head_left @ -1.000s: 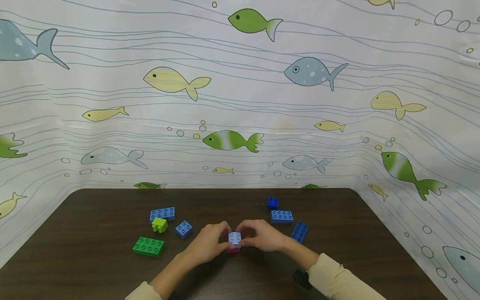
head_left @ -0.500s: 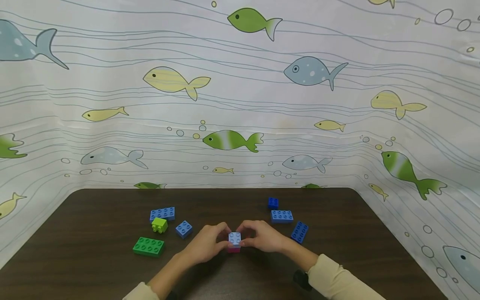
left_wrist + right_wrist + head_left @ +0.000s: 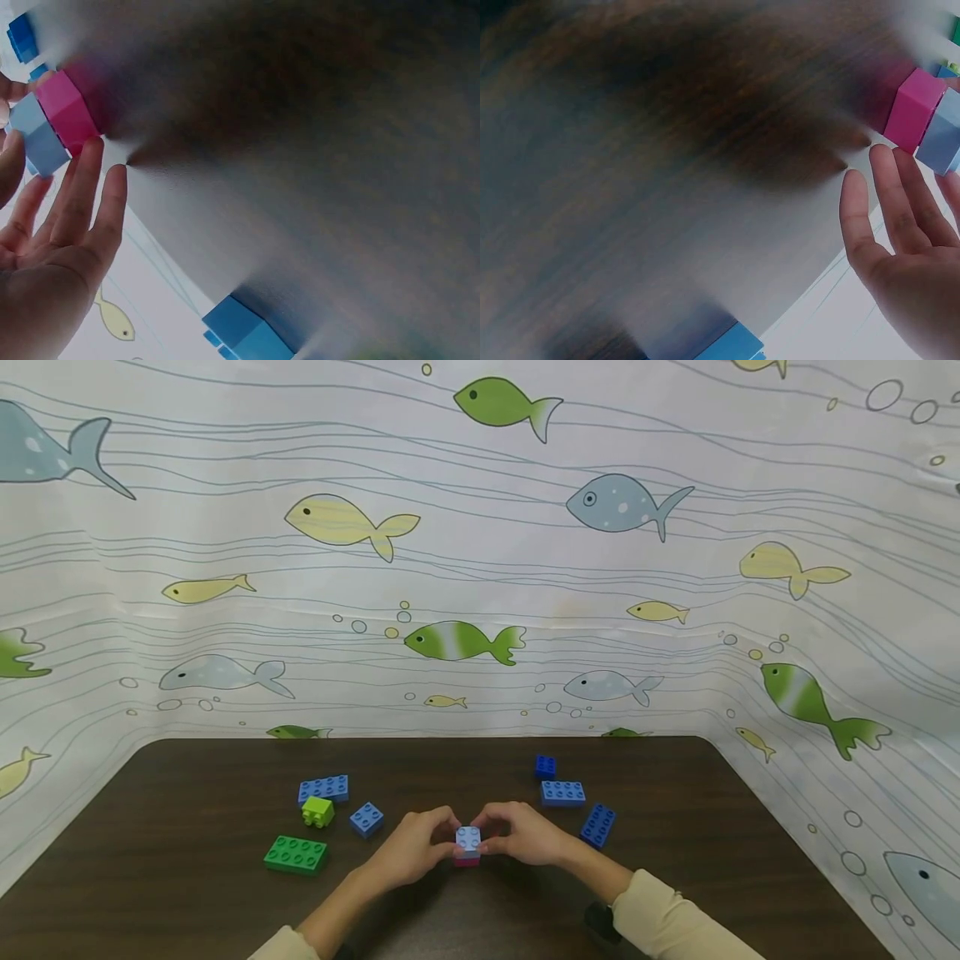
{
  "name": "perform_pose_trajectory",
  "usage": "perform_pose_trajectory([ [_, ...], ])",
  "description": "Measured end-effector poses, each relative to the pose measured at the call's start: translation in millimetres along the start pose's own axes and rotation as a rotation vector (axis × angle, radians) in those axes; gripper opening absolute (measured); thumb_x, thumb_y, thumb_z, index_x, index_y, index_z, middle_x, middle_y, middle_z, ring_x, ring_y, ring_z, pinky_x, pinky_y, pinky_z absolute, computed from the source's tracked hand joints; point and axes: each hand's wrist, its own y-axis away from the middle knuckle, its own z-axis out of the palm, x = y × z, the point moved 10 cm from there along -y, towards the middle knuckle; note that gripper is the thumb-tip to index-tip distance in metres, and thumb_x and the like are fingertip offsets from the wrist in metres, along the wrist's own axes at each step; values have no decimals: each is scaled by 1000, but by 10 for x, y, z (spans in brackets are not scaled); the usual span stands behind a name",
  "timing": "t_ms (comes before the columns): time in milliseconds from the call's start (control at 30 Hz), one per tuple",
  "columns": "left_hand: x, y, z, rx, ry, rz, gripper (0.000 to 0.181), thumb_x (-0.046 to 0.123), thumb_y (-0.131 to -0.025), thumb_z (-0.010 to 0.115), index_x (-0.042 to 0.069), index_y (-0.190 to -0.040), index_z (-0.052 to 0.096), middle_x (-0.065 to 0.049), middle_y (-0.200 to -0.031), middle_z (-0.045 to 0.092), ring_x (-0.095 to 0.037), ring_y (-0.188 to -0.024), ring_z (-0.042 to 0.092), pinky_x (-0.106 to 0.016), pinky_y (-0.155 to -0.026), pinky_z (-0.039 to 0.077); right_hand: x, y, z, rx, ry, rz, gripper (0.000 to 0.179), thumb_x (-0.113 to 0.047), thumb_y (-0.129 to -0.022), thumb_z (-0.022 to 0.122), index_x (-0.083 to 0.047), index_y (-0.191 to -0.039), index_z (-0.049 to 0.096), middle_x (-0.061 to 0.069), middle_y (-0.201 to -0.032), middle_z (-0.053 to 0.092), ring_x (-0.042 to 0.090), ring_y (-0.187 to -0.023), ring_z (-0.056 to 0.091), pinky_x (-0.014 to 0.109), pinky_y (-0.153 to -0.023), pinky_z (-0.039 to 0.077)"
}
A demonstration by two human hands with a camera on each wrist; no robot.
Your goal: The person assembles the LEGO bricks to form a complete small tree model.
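A light blue building brick [image 3: 468, 839] sits on top of a pink building brick [image 3: 467, 862], which stands on the dark table [image 3: 225, 910]. From the left, my left hand [image 3: 411, 847] pinches the light blue brick between thumb and fingers. On the opposite side my right hand [image 3: 529, 835] pinches the same brick. Both wrist views show the two bricks joined face to face, the pink brick [image 3: 69, 112] against the tabletop. Other fingers of each hand are spread near the pink brick. Some fingertips are hidden behind the bricks.
Left of my hands lie a green brick [image 3: 296, 855], a lime brick [image 3: 318, 812], a blue long brick [image 3: 324, 788] and a small blue brick [image 3: 367, 819]. To the right are a dark blue long brick [image 3: 597, 825], a blue eight-stud brick [image 3: 562, 793] and a small dark blue brick [image 3: 545, 767].
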Motion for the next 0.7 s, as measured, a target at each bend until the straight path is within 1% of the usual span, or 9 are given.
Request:
perform_pose_trajectory([
  [133, 20, 8, 0, 11, 5, 13, 15, 8, -80, 69, 2, -89, 58, -10, -85, 66, -22, -77, 63, -38, -67, 51, -13, 8, 2, 12, 15, -12, 18, -10, -84, 66, -8, -101, 62, 0, -97, 63, 17, -90, 60, 23, -76, 46],
  [367, 3, 20, 6, 19, -7, 4, 14, 8, -81, 69, 3, -89, 58, -8, -83, 65, -21, -76, 62, -39, -67, 50, -38, 30, 18, 25, 69, -48, 20, -11, -85, 65, -8, -104, 62, 4, -102, 63, 16, -91, 60, 22, -76, 47],
  [567, -2, 19, 12, 20, -15, 8, 14, 9, -81, 68, 4, -90, 59, -7, -84, 65, -20, -76, 62, -38, -67, 51, -18, 35, 16, 25, 37, -36, 20, -11, -84, 65, -8, -104, 62, 3, -101, 63, 16, -91, 61, 22, -76, 47],
  [700, -7, 16, 19, 21, -20, 8, 15, 9, -81, 68, 4, -91, 59, -8, -86, 66, -21, -78, 63, -37, -69, 51, -27, 36, 13, 25, 16, -43, 20, -10, -84, 65, -7, -104, 62, 2, -99, 64, 18, -91, 61, 21, -76, 47],
])
